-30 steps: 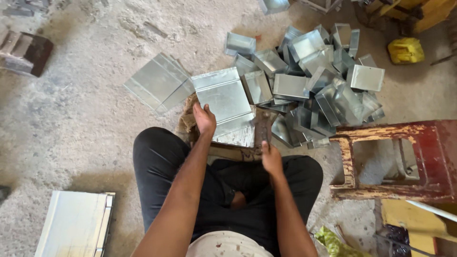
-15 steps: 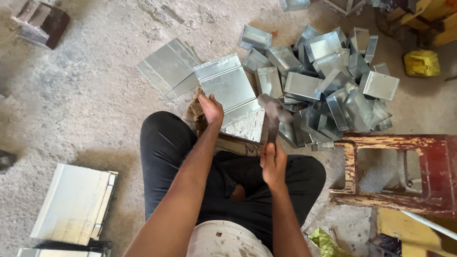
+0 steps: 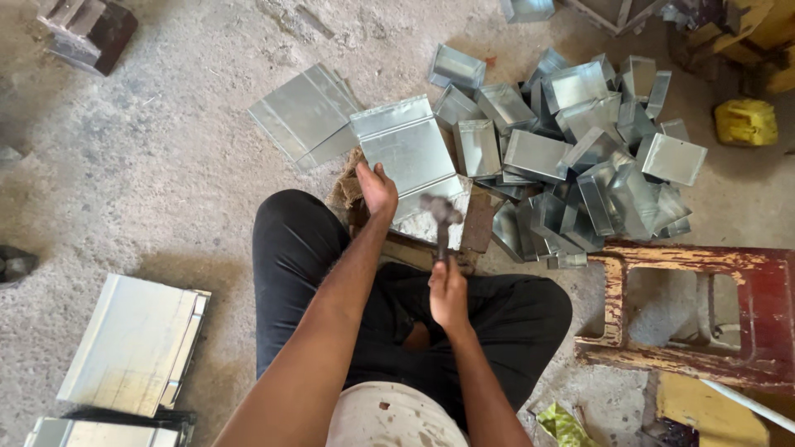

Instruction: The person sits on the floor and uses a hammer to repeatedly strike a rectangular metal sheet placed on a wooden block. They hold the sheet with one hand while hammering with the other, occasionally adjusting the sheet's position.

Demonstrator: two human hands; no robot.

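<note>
Left hand (image 3: pixel 377 189) is pressed flat on metal sheet (image 3: pixel 411 157), arm extended. Right hand (image 3: pixel 448 291) is clenched around raised hammer (image 3: pixel 442 217).

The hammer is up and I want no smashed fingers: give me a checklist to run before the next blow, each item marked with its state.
1. Right hand gripping the hammer: ok.
2. Left hand pinning the metal sheet: ok.
3. Left fingers out of the strike zone: cannot tell; the hammer head is blurred and close by.
4. Sheet resting on the block: ok.
5. Pile of bent metal pieces off the work sheet: not ok, pieces crowd its right edge.
</note>
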